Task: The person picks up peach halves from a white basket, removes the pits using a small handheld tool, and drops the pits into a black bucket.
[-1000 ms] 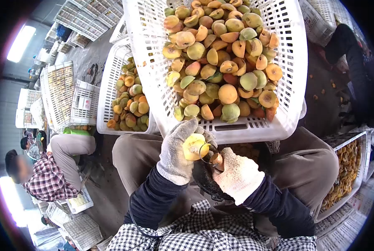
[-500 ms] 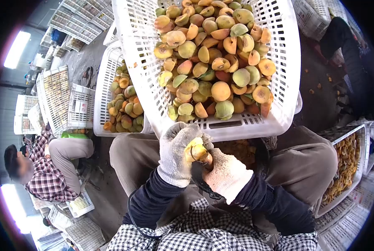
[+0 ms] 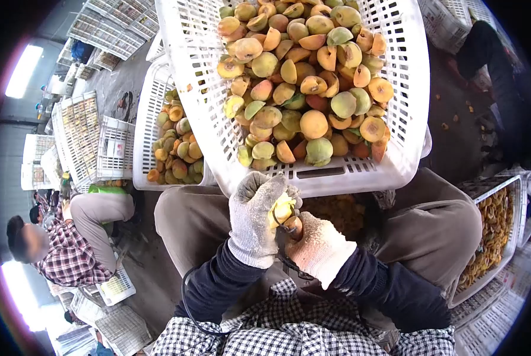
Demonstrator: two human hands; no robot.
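Observation:
My left hand [image 3: 254, 216], in a light grey work glove, is closed round a yellow piece of fruit [image 3: 282, 209]. Close beside it on the right, my right hand [image 3: 317, 244], gloved in pale pinkish white, grips a small tool with a brown handle [image 3: 294, 228]. A thin dark wire loop from the tool lies against the fruit, and a black cord hangs below. Just beyond my hands stands a white slotted crate [image 3: 360, 183] heaped with orange and green halved fruit [image 3: 314, 126]. Under its near edge, between my knees, more yellow pieces [image 3: 339, 212] are partly hidden.
Another white crate [image 3: 142, 142] of fruit stands behind on the left. A crate of orange pieces [image 3: 490, 234] is at the right. A person in a checked shirt [image 3: 75, 255] sits at the left, near stacked crates [image 3: 78, 139]. A dark-clothed leg [image 3: 497, 77] shows upper right.
My left hand has turned slightly, and the tool has shifted against the yellow fruit. The crate ahead appears marginally higher in view. At the left, the seated person has moved a little.

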